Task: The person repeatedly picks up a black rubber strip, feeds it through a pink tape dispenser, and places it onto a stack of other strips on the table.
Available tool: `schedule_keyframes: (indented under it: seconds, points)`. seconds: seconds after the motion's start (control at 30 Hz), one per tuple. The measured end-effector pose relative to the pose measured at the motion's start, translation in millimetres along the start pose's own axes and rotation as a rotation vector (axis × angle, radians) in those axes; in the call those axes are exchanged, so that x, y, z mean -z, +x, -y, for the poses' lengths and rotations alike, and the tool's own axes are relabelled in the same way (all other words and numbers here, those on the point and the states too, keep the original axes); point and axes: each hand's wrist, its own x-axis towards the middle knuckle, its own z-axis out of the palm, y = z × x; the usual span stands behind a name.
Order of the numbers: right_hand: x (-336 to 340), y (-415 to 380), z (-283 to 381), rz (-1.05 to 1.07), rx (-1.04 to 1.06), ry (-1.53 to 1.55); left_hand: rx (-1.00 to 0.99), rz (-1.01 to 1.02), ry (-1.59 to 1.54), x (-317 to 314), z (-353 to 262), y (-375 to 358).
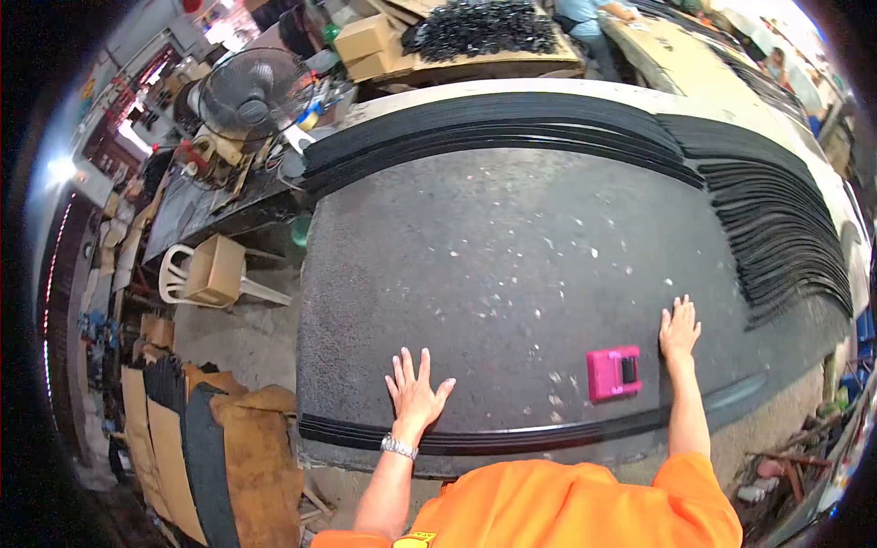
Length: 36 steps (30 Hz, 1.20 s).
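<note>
My left hand [417, 391] lies with fingers spread on the dark table top [484, 274], a metal watch on its wrist. Just below it, along the near edge, runs a stack of long black strips [493, 440]. My right hand [679, 331] rests farther right on the same surface, its fingers stretched out and holding nothing. Between the hands, nearer the right one, sits a pink block-like tool with a black part [610, 374]; its exact kind I cannot make out.
Long black strips [493, 119] are layered along the far edge, with more bundles [776, 228] curving down the right. A fan [256, 91] and a white chair holding a cardboard box [216, 269] stand left. Another person [585, 23] is at the back beside black pieces [480, 29].
</note>
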Motion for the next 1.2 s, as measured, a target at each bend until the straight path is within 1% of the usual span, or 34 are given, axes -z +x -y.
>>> schedule_keyframes:
  seconds: [0.1,0.2,0.27,0.3,0.33,0.37,0.4,0.47,0.5,0.53,0.57,0.6,0.67,0.73,0.8,0.83,0.87,0.9,0.93,1.0,1.1,1.13,1.2]
  points:
    - [11.6,-63.1,-14.9,0.036,-0.018,0.002,-0.007,-0.017,-0.035,-11.4,0.9,-16.1]
    - [17.4,-107.2,-20.5,0.061,-0.014,-0.016,0.000,-0.037,-0.053,-10.6,1.0,-18.2]
    - [25.8,-126.6,-18.7,-0.013,0.028,0.066,-0.025,-0.054,-0.025,-9.5,0.1,-16.2]
    - [50.9,-129.2,-6.8,-0.042,0.043,0.127,-0.020,-0.088,-0.017,-15.9,2.5,-14.7]
    - [55.0,-129.7,-5.3,-0.082,0.048,0.200,-0.031,-0.104,0.055,-17.1,2.5,-13.5]
    - [54.7,-131.4,-6.7,-0.199,0.109,0.185,-0.027,-0.112,0.084,-17.8,0.6,-13.8]
    - [60.3,-131.6,-3.5,-0.171,0.077,0.195,-0.029,-0.116,0.082,-21.6,3.4,-10.7]
    - [61.1,-133.5,1.4,-0.029,-0.039,0.146,-0.011,-0.091,0.078,-29.8,14.0,1.7]
    - [52.8,-133.0,-2.2,0.001,-0.052,0.185,-0.021,-0.097,0.033,-25.3,9.8,-0.2]
    - [52.0,-132.4,-1.2,0.038,-0.065,0.154,-0.050,-0.141,0.014,-21.6,0.1,-4.9]
    - [41.6,-132.8,-3.3,0.016,-0.073,0.154,-0.139,-0.131,-0.009,-27.8,-3.0,-0.7]
    - [38.0,-132.2,-4.9,0.024,-0.075,0.216,-0.212,-0.122,-0.036,-33.8,-5.9,0.9]
    - [39.8,-134.0,-7.6,0.023,-0.060,0.275,-0.520,-0.190,-0.191,-38.2,-64.4,-47.4]
    - [44.0,-139.4,-11.0,0.025,-0.023,0.177,-0.749,-0.225,-0.196,-64.7,-114.6,-84.0]
    - [46.3,-157.7,-20.3,0.021,0.055,0.261,-0.798,-0.119,-0.166,-105.6,-151.1,-111.4]
    - [39.2,-172.1,-30.4,-0.075,0.144,0.288,-0.764,-0.216,0.004,-125.2,-167.0,-126.6]
    - [40.7,-184.9,-45.0,-0.102,0.206,0.286,-0.722,-0.315,0.175,-139.0,-180.6,-136.6]
    - [38.7,-192.1,-60.9,-0.165,0.236,0.341,-0.665,-0.348,0.184,-143.9,-187.5,-137.9]
    - [39.8,-194.5,-83.6,-0.226,0.271,0.390,-0.643,-0.327,0.194,-144.3,-188.5,-137.9]
    - [42.0,-178.7,-130.9,-0.157,0.179,0.298,-0.663,-0.328,0.189,-147.0,-184.6,-135.6]
    - [32.0,-138.5,-220.1,-0.319,0.022,0.203,-0.697,-0.352,0.222,-145.8,-189.7,-134.1]
    - [30.4,-122.2,-251.1,-0.310,-0.037,0.141,-0.693,-0.356,0.222,-147.1,-189.4,-136.1]
    - [38.6,-89.4,-305.0,-0.211,-0.219,0.093,-0.683,-0.342,0.216,-147.5,-188.8,-135.5]
